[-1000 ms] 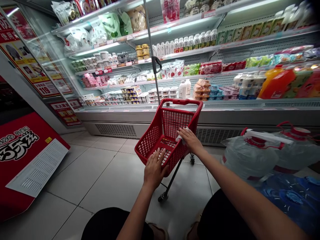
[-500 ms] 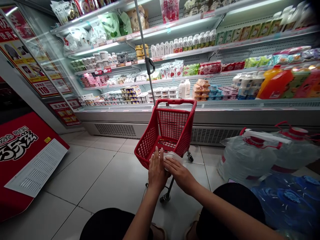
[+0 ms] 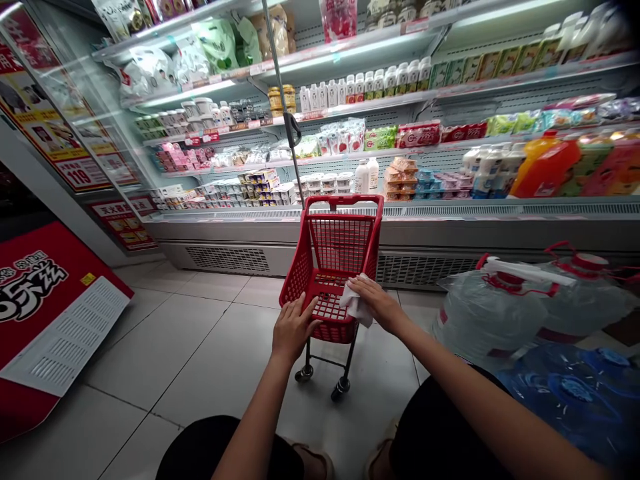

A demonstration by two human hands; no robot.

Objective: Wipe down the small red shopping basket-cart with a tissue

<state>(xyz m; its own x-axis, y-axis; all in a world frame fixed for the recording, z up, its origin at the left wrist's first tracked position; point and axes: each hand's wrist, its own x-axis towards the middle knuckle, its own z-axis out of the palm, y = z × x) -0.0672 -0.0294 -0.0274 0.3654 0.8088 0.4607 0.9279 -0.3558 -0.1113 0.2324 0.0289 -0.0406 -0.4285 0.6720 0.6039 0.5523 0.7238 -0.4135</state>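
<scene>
Perhaps casters (image 3: 341, 388) risked rolling the shopping cart (image 3: 334, 331): left fingers (image 3: 296, 308) sat apart at its near-left corner, right fingers (image 3: 363, 287) clamped tissue (image 3: 356, 308)

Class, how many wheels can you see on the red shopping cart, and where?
2: the left wheel and the right wheel, both below the near end of the cart. Others may be hidden farther back.

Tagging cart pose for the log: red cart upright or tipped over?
Upright. The red cart stands with its two near wheels on the floor and its handle topmost.
</scene>
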